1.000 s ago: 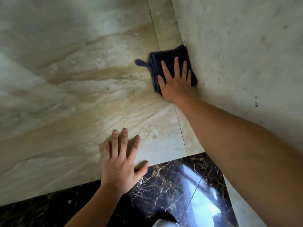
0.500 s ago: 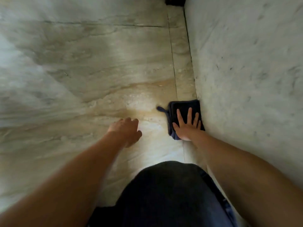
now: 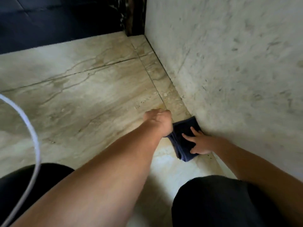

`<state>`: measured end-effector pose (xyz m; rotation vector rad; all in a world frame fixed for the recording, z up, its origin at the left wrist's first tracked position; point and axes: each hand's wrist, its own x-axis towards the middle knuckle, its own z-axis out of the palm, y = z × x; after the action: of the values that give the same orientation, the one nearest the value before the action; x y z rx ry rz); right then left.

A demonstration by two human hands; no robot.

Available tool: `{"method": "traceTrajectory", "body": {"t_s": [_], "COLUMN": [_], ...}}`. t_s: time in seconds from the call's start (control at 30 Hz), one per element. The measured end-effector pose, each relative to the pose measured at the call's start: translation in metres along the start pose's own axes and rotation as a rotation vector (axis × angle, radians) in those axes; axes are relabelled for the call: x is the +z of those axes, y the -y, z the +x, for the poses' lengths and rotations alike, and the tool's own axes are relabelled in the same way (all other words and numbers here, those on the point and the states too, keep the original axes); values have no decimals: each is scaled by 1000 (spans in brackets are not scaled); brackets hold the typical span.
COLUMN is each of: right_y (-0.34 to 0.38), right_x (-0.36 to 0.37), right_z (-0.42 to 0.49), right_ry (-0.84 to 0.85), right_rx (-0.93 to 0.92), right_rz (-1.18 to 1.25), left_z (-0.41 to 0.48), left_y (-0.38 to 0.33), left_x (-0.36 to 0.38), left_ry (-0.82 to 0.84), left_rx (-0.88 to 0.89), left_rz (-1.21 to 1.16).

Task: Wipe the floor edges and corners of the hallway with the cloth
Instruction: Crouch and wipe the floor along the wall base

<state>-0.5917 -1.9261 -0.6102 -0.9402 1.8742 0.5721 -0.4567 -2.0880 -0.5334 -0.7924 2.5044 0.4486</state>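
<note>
The dark blue cloth (image 3: 182, 133) lies folded on the beige marble floor (image 3: 91, 95), right against the foot of the pale wall (image 3: 237, 71). My right hand (image 3: 199, 143) presses flat on it with the fingers spread and straight, the fingertips pointing along the floor edge. My left hand (image 3: 158, 120) rests on the floor just left of the cloth as a fist, knuckles down. Its fingers are tucked under and out of sight, and its wrist covers the cloth's left edge.
A white cable (image 3: 35, 140) arcs across the left side. Beyond the beige tiles runs a dark marble strip (image 3: 49, 22), with a dark veined column (image 3: 134, 15) at the wall's far corner. My knees in black (image 3: 221, 202) fill the bottom of the view.
My right hand has drawn the cloth back toward me along the wall. My left hand has left its flat position on the floor and now sits curled beside the cloth. The camera has tilted up.
</note>
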Motion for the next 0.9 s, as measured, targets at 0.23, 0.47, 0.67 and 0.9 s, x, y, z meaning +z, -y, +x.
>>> {"method": "traceTrajectory", "body": {"t_s": [0.23, 0.47, 0.67, 0.9], "right_y": [23, -10, 28, 47], "right_x": [-13, 20, 65, 1], "right_z": [-66, -21, 48, 83], "right_ry": [-47, -335, -648, -695], "right_rx": [-162, -108, 8, -129], "right_rz": [-34, -3, 95, -64], "left_z": [26, 55, 94, 115], "left_y": [38, 88, 137, 159], "left_x": [-9, 10, 55, 92], "left_ry": [0, -197, -257, -364], "left_rx": [-232, -133, -251, -257], "left_rz": [-168, -138, -106, -176]}}
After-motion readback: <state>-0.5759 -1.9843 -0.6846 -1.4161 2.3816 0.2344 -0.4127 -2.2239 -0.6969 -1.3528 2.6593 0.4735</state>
